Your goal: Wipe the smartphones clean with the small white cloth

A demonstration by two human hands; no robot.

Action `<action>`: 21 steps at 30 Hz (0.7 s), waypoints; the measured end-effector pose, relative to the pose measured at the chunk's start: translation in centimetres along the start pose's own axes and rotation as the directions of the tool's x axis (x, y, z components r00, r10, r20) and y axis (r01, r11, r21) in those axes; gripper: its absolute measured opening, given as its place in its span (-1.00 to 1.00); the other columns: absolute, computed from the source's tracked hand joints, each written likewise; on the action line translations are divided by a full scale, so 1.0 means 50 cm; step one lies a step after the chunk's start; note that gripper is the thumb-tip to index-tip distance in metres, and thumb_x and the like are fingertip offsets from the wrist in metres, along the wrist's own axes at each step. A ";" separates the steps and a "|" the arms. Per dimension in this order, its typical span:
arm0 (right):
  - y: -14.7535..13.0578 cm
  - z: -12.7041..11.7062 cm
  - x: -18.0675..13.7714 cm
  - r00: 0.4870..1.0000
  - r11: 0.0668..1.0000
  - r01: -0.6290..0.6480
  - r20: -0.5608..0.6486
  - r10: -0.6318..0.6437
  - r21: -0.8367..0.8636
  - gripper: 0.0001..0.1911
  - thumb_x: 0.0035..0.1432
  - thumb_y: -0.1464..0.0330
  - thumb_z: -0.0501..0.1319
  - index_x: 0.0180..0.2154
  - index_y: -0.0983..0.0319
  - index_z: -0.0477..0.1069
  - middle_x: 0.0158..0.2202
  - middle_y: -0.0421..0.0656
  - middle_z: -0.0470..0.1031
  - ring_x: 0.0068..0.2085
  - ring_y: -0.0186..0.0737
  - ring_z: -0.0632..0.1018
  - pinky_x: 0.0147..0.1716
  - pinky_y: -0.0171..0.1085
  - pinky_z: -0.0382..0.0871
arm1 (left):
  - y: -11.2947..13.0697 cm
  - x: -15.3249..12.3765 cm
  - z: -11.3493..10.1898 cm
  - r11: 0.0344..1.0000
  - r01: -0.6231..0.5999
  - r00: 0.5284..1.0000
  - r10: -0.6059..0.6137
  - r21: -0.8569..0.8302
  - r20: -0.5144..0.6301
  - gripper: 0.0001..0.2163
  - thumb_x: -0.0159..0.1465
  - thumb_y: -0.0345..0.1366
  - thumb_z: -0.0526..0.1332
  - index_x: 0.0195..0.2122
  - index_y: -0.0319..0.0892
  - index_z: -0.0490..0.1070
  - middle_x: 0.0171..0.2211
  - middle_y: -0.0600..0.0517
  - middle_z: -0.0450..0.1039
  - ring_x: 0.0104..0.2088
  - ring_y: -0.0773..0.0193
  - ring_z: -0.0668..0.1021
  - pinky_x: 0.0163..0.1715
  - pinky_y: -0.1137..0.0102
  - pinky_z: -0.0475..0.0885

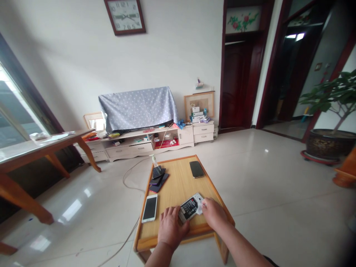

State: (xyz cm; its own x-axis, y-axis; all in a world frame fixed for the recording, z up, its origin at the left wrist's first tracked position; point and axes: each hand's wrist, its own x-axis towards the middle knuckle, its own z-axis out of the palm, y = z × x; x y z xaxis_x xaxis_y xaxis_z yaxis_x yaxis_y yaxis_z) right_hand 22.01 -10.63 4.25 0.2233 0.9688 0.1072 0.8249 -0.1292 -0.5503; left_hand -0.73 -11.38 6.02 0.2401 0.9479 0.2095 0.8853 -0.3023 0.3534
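Note:
On the small wooden table (176,189) lies a smartphone (189,208) with its back cover off, its black battery and metal-and-white inner parts facing up. My left hand (171,226) grips its lower left end, fingers along the far edge and thumb along the near one. At the other end, my right hand (213,213) pinches a small white tissue or wipe (200,208) against the phone's upper part. Its fingertips are partly hidden. Left of my left hand lies a white phone (150,207) with a dark screen.
A black phone (197,169) lies near the table's far right corner. Several dark phones (159,178) are stacked at far left, with a pump bottle (154,161) behind them. A cable (130,233) runs along the floor. A larger wooden table (71,139) stands at left.

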 end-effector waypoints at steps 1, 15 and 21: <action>0.001 0.003 0.002 1.000 1.000 -0.002 0.002 0.002 0.018 -0.84 0.28 0.36 0.16 -0.25 0.13 0.53 -0.23 -0.14 0.61 -0.19 -0.20 0.58 -0.24 -0.33 0.25 | 0.000 0.000 0.001 1.000 -0.002 1.000 0.002 0.003 0.001 -0.51 0.13 -0.08 0.31 0.10 0.00 0.42 0.02 -0.01 0.49 0.08 0.05 0.41 0.10 0.22 0.17; 0.023 0.012 0.061 0.995 0.980 -0.103 0.022 0.101 0.168 -0.82 0.20 0.32 0.21 -0.19 0.20 0.54 -0.16 -0.02 0.59 -0.11 -0.09 0.55 -0.17 -0.29 0.26 | 0.003 0.011 0.013 0.989 -0.133 0.990 0.135 0.071 -0.032 -0.59 0.19 -0.07 0.31 0.05 -0.06 0.48 0.04 -0.04 0.54 0.03 0.00 0.49 0.08 0.13 0.25; 0.030 0.007 0.077 0.983 0.916 -0.185 0.066 0.173 0.357 -0.83 0.18 0.27 0.22 -0.28 0.20 0.53 -0.20 -0.04 0.62 -0.13 -0.11 0.57 -0.21 -0.30 0.31 | 0.013 0.024 -0.004 0.965 -0.230 0.973 0.233 0.123 -0.008 -0.70 0.30 -0.07 0.22 -0.03 -0.06 0.50 -0.05 -0.05 0.58 -0.04 -0.01 0.53 0.04 0.08 0.28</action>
State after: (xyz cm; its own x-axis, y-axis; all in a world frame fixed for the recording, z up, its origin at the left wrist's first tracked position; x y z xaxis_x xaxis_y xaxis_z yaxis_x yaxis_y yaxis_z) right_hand 23.90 -7.03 3.54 0.3277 0.9437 -0.0442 0.5288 -0.2220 -0.8192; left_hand 0.04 -10.47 6.66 0.4363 0.8508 0.2931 0.8484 -0.4974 0.1811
